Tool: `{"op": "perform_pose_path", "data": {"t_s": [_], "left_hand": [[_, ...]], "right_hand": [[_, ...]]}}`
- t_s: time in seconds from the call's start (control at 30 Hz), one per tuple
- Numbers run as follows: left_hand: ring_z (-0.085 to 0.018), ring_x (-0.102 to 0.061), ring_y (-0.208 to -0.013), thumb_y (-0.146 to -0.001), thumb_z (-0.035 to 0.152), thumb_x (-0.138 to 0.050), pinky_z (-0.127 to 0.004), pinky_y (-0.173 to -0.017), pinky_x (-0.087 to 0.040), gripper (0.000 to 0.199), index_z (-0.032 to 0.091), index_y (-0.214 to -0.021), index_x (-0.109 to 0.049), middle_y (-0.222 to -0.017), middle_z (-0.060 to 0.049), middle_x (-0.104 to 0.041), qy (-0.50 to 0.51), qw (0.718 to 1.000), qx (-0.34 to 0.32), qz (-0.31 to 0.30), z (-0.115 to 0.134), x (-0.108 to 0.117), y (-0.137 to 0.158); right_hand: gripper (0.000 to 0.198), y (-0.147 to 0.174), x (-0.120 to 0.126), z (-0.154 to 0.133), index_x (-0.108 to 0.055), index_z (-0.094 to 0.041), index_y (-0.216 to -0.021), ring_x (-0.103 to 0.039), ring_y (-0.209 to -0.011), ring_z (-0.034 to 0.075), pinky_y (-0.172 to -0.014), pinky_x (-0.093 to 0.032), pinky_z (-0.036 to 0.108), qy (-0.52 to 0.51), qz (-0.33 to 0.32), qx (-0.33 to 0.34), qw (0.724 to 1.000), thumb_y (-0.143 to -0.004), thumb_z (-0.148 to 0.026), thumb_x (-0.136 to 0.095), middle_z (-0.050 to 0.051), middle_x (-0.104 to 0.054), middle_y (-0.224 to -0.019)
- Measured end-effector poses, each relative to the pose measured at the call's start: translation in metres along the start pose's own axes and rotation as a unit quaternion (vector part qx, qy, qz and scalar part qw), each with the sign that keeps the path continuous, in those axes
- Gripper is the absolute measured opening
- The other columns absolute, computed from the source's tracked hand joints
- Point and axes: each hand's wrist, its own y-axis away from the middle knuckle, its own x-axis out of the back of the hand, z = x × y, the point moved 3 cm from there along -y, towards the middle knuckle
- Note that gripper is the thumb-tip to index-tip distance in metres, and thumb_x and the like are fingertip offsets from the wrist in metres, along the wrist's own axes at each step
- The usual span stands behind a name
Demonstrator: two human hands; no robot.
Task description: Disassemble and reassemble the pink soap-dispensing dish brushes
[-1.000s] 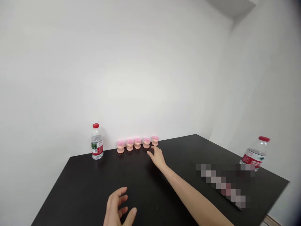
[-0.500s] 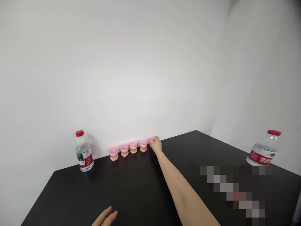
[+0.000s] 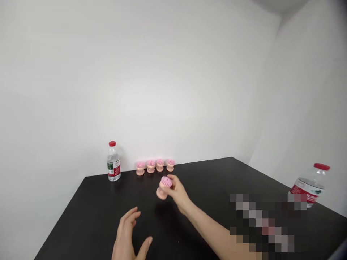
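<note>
The right hand grips a tilted brush, raised off the table. The left hand is open and bare. So one brush is lifted, not set down; four more brushes stand upright by the wall, untouched. The left bottle and right bottle bear red-and-white labels, their writing illegible; a nearby strip is pixelated.

Bare left hand, right hand, bare forearm
</note>
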Motion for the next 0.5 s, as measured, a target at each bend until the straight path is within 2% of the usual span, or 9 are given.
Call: {"op": "perform_pose_path", "data": {"t_s": [0.07,0.1,0.17,0.2,0.3,0.5], "left_hand": [[-0.035,-0.061,-0.118,-0.074,0.037,-0.072,-0.054,-0.097,-0.052,0.04,0.025,-0.111,-0.061,-0.133,-0.012,-0.06,-0.012,1.0,0.019,-0.02,0.007,0.005,-0.003],[-0.035,-0.061,-0.118,-0.071,0.035,-0.075,-0.053,-0.098,-0.051,0.045,0.024,-0.112,-0.06,-0.134,-0.012,-0.06,-0.015,0.998,0.035,-0.042,0.01,0.007,-0.004],[-0.033,-0.064,-0.111,-0.068,0.03,-0.077,-0.05,-0.095,-0.052,0.05,0.023,-0.114,-0.057,-0.125,-0.011,-0.064,-0.012,0.995,0.073,-0.069,0.014,0.011,-0.007],[-0.03,-0.067,-0.103,-0.069,0.03,-0.076,-0.047,-0.09,-0.053,0.044,0.023,-0.109,-0.058,-0.115,-0.009,-0.068,-0.008,0.992,0.089,-0.092,0.016,0.011,-0.009],[-0.024,-0.067,-0.08,-0.072,0.029,-0.073,-0.036,-0.074,-0.052,0.026,0.023,-0.092,-0.058,-0.089,-0.002,-0.07,-0.005,0.982,0.119,-0.149,0.02,0.009,-0.011],[-0.02,-0.06,-0.076,-0.068,0.016,-0.065,-0.029,-0.068,-0.045,0.024,0.023,-0.089,-0.056,-0.084,0.001,-0.066,-0.042,0.973,0.129,-0.186,0.014,0.001,-0.008]], "right_hand": [[0.056,0.043,-0.026,-0.013,-0.053,-0.024,-0.118,-0.07,-0.099,0.026,-0.088,-0.055,0.04,-0.055,-0.073,-0.001,0.996,-0.07,-0.036,-0.079,0.005,-0.073,-0.105],[0.058,0.062,-0.037,-0.018,-0.052,-0.024,-0.119,-0.069,-0.101,0.026,-0.091,-0.054,0.04,-0.12,-0.122,-0.014,0.985,-0.069,-0.036,-0.08,0.006,-0.071,-0.107],[0.061,0.09,-0.051,-0.027,-0.051,-0.025,-0.121,-0.067,-0.104,0.026,-0.092,-0.052,0.04,-0.193,-0.184,-0.041,0.963,-0.068,-0.033,-0.081,0.006,-0.069,-0.111],[0.062,0.1,-0.055,-0.029,-0.051,-0.025,-0.122,-0.066,-0.105,0.026,-0.092,-0.052,0.04,-0.213,-0.203,-0.051,0.954,-0.068,-0.031,-0.081,0.006,-0.068,-0.112],[0.061,0.113,-0.058,-0.026,-0.051,-0.026,-0.123,-0.065,-0.105,0.025,-0.092,-0.051,0.039,-0.197,-0.214,-0.041,0.956,-0.068,-0.021,-0.076,0.004,-0.066,-0.114],[0.065,0.115,-0.053,-0.014,-0.051,-0.024,-0.128,-0.061,-0.114,0.026,-0.101,-0.046,0.041,-0.046,-0.168,0.0,0.985,-0.067,-0.015,-0.07,0.005,-0.062,-0.124]]}}
